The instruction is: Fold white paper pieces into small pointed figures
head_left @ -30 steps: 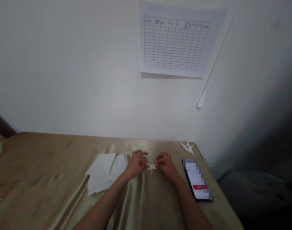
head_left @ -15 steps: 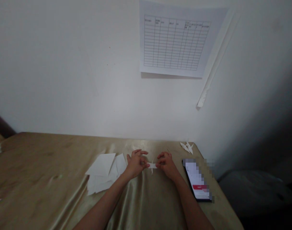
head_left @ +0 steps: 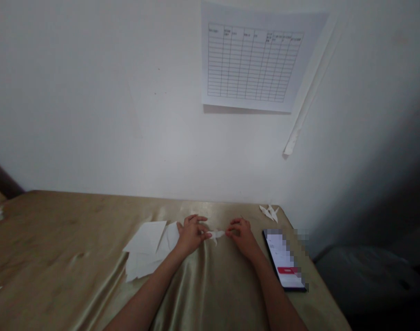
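A small folded paper (head_left: 217,235) is pinched at its ends by the left hand (head_left: 191,233) and the right hand (head_left: 240,232), fingertips closed on it, low over the cloth-covered table (head_left: 58,239). Loose sheets (head_left: 146,248) lie just left of the left hand; a phone (head_left: 284,262) lies right of the right wrist.

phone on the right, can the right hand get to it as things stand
Probably yes: the phone lies just beside the right hand, with bare cloth between. That hand pinches the small folded paper with the left hand, so it must let go first.
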### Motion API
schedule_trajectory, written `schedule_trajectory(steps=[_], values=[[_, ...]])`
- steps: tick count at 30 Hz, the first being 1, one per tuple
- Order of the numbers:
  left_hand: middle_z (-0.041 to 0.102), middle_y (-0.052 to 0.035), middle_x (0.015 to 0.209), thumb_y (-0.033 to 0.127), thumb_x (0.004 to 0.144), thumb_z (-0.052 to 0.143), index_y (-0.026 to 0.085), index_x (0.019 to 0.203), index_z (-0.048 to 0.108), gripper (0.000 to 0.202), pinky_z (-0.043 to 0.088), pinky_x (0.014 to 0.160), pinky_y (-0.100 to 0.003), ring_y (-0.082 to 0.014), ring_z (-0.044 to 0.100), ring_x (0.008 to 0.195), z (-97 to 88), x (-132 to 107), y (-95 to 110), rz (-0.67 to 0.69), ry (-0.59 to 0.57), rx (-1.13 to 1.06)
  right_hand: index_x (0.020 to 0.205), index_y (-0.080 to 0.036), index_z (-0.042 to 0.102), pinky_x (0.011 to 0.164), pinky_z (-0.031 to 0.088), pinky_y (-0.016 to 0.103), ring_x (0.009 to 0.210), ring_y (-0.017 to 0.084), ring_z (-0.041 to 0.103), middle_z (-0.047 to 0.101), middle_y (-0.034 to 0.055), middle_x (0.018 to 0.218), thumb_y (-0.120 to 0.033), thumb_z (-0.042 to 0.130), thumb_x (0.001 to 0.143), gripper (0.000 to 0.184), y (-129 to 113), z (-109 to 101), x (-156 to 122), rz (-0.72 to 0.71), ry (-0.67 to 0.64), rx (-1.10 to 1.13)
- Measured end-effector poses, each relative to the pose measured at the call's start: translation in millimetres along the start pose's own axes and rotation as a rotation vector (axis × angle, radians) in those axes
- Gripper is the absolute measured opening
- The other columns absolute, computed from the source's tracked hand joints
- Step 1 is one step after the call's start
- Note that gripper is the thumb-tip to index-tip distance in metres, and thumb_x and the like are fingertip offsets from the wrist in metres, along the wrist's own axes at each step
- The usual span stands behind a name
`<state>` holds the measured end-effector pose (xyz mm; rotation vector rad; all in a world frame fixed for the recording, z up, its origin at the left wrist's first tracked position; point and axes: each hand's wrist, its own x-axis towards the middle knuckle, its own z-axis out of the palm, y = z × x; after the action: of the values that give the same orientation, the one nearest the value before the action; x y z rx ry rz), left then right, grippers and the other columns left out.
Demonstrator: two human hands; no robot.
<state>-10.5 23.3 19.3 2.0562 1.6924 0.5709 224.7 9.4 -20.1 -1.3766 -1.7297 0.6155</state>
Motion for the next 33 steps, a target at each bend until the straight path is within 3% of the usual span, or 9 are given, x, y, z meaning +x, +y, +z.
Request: schedule_trajectory(steps=[4,9,16,19,21,23,27,30,33], values=[[0.062,0.0003,0.139,0.036,0.077,0.078,0.03,0.073,0.078,0.007,0.014,0.112,-0.074,-0.0358,0.034,0.142,4.6,-1,0,0.03,-0.015,0.007,0.097,-0.028,0.078,0.112,0.034,0.044,0.121,0.026,0.047,0.06,0.0074,0.117,-0.027,0.071,0.083,0.015,-2,4,-1,-0.016,-0.003,-0.011],[0.062,-0.0004,0.139,0.039,0.076,0.079,0.031,0.074,0.078,0.008,0.01,0.113,-0.074,-0.0369,0.033,0.142,7.3,0,-1,0.03,-0.016,-0.012,0.079,-0.026,0.076,0.113,0.034,0.045,0.121,0.026,0.047,0.061,0.0065,0.115,-0.026,0.073,0.081,0.004,-4,1,-2,-0.015,-0.036,-0.017],[0.063,0.0012,0.138,0.04,0.076,0.079,0.031,0.074,0.077,0.009,0.013,0.113,-0.073,-0.0352,0.036,0.14,5.4,1,-1,-0.015,0.051,-0.042,0.074,-0.025,0.072,0.112,0.034,0.044,0.122,0.025,0.046,0.062,0.0061,0.114,-0.025,0.072,0.081,0.007,-7,-5,-2,-0.008,-0.079,-0.03],[0.063,0.0016,0.138,0.041,0.076,0.079,0.03,0.074,0.077,0.011,0.015,0.115,-0.069,-0.0341,0.037,0.139,5.0,0,0,0.002,0.063,-0.037,0.086,-0.026,0.074,0.113,0.035,0.044,0.122,0.026,0.046,0.06,0.0066,0.116,-0.027,0.073,0.081,0.005,-7,-3,-2,-0.021,-0.056,-0.036],[0.063,0.0024,0.138,0.042,0.076,0.079,0.031,0.074,0.077,0.011,0.016,0.115,-0.066,-0.0336,0.037,0.139,4.9,0,0,0.02,0.063,-0.024,0.101,-0.028,0.074,0.112,0.036,0.045,0.123,0.026,0.046,0.059,0.0068,0.119,-0.029,0.076,0.079,0.022,-7,0,-2,-0.017,-0.024,-0.045],[0.063,0.0027,0.138,0.042,0.076,0.079,0.032,0.075,0.078,0.01,0.016,0.115,-0.065,-0.0334,0.037,0.14,5.1,0,1,0.028,0.063,-0.011,0.107,-0.03,0.073,0.112,0.036,0.045,0.122,0.026,0.047,0.06,0.0068,0.118,-0.03,0.077,0.079,0.028,-8,2,-3,-0.021,-0.027,-0.052],[0.063,0.0027,0.138,0.043,0.076,0.079,0.034,0.077,0.078,0.009,0.017,0.115,-0.065,-0.0341,0.037,0.139,6.5,0,0,0.023,0.063,-0.006,0.084,-0.027,0.075,0.11,0.037,0.045,0.118,0.025,0.048,0.063,0.0063,0.11,-0.027,0.071,0.083,0.005,-12,1,-4,-0.05,-0.1,-0.054],[0.061,0.002,0.14,0.043,0.078,0.078,0.039,0.092,0.079,0.015,0.019,0.114,-0.064,-0.0348,0.038,0.138,7.2,0,-1,0.027,0.1,-0.007,0.08,-0.027,0.075,0.109,0.037,0.044,0.118,0.025,0.048,0.064,0.0061,0.11,-0.027,0.069,0.084,0.007,-11,0,-3,-0.059,-0.102,-0.039],[0.057,0.0002,0.144,0.044,0.079,0.076,0.045,0.12,0.07,0.041,0.022,0.114,-0.063,-0.0339,0.04,0.137,6.7,-1,-1,0.039,0.163,-0.002,0.081,-0.026,0.075,0.109,0.036,0.044,0.117,0.025,0.048,0.064,0.007,0.109,-0.027,0.068,0.085,0.008,-7,-1,0,-0.056,-0.03,-0.034]])
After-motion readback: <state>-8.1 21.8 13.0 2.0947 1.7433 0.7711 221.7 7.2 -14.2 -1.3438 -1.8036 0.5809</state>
